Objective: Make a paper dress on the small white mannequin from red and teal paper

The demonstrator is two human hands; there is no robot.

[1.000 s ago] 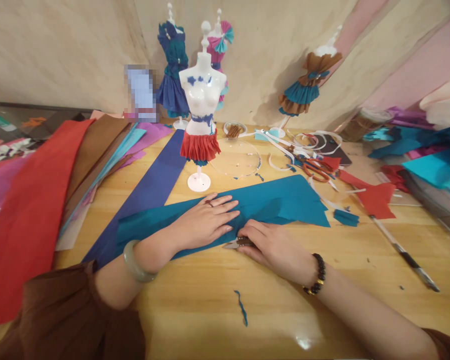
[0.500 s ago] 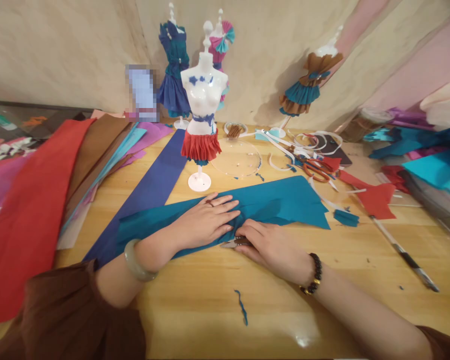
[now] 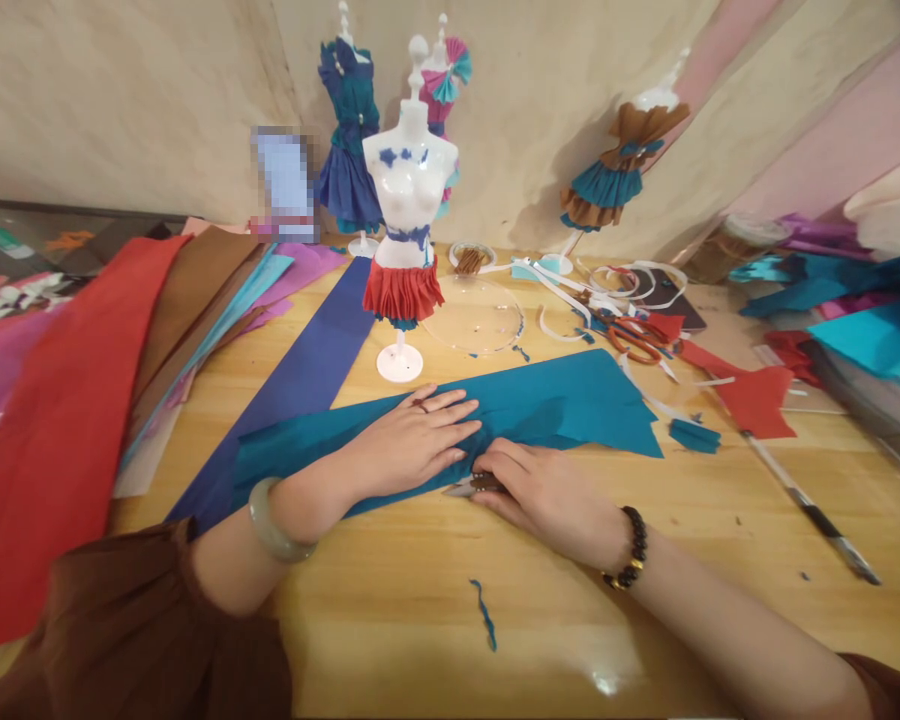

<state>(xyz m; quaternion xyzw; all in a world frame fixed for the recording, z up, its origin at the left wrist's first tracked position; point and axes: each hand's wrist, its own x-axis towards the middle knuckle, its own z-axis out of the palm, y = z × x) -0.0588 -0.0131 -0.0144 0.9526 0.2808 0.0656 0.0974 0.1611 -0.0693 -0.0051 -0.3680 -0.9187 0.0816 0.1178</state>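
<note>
A long teal paper strip (image 3: 570, 400) lies across the wooden table (image 3: 420, 620). My left hand (image 3: 409, 440) rests flat on it with fingers stretched out, pressing it down. My right hand (image 3: 544, 492) is closed round small metal snips (image 3: 466, 487), whose tips sit at the strip's near edge, just right of my left fingertips. A white mini mannequin (image 3: 407, 205) with a red pleated skirt stands right behind the strip.
A dark blue strip (image 3: 307, 360) and stacked red, brown and purple sheets (image 3: 67, 400) lie at left. Orange scissors (image 3: 634, 338), white paper curls, a red scrap (image 3: 754, 400) and a pen (image 3: 810, 510) lie at right. Three dressed mannequins stand by the wall. A teal sliver (image 3: 484, 615) lies near me.
</note>
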